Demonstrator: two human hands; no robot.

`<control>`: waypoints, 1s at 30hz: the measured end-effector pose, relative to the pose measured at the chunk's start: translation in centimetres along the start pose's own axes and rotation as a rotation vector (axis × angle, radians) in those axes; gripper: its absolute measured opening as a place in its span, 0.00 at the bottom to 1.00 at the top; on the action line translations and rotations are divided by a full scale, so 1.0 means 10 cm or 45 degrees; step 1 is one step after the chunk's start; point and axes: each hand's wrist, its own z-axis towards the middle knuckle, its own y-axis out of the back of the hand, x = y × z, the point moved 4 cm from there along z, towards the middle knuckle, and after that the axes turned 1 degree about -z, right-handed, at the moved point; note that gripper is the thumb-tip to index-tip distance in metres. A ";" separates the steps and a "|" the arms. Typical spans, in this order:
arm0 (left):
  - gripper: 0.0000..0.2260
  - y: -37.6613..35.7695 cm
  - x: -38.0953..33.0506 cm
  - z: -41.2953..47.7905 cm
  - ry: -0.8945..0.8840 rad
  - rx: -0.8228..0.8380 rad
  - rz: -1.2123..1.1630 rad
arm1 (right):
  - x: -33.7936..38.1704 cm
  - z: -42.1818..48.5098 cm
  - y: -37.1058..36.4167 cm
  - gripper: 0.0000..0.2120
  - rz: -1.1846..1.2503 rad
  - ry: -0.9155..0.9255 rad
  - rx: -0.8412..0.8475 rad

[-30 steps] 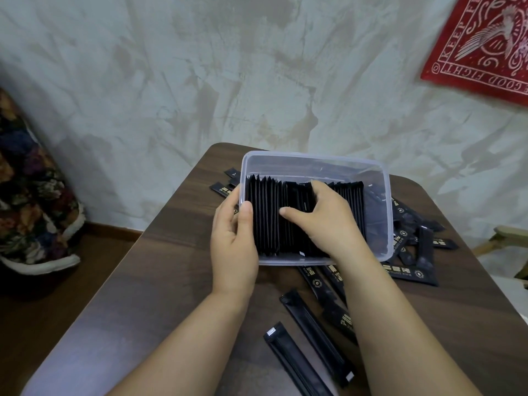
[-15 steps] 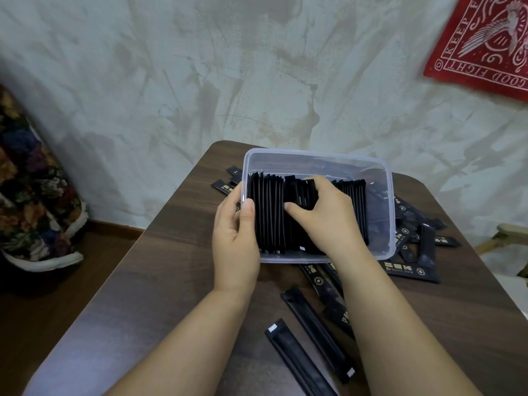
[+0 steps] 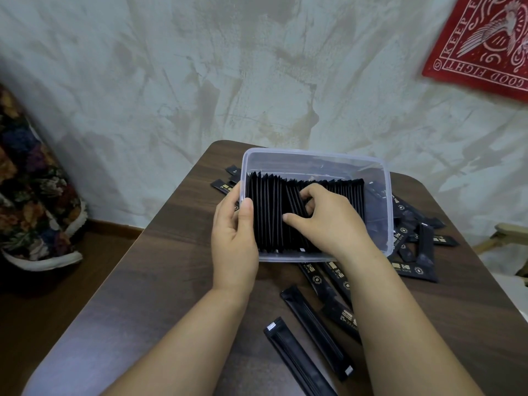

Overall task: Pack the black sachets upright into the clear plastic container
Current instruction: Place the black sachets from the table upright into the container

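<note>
Head view: the clear plastic container (image 3: 314, 155) sits toward the table's (image 3: 137, 295) far edge, at 12 o'clock from the person. The upright sachets (image 3: 265, 215) fill it in a tight row from its 9 o'clock wall. A gap stays open along the 3 o'clock wall, with a few sachets lying loose in it. The left hand (image 3: 234, 238) grasps the 9 o'clock wall, thumb hooked over the rim and fingers outside. The right hand (image 3: 328, 221) is inside, fingers curled into mid-row and gripping some sachets. Loose sachets (image 3: 414, 252) crowd the table at 3 and 6 o'clock of the container, with bare wood at 8 o'clock.
</note>
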 end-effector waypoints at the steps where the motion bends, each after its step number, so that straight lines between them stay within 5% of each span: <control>1: 0.15 0.00 0.00 0.00 -0.003 0.002 0.003 | 0.00 0.00 0.00 0.21 0.007 0.008 -0.016; 19: 0.16 0.00 0.01 0.01 0.003 0.024 -0.014 | -0.05 0.03 -0.09 0.18 0.534 -0.045 -0.034; 30: 0.15 0.00 0.00 -0.01 0.016 0.024 -0.032 | -0.08 0.06 -0.10 0.16 0.599 -0.103 0.023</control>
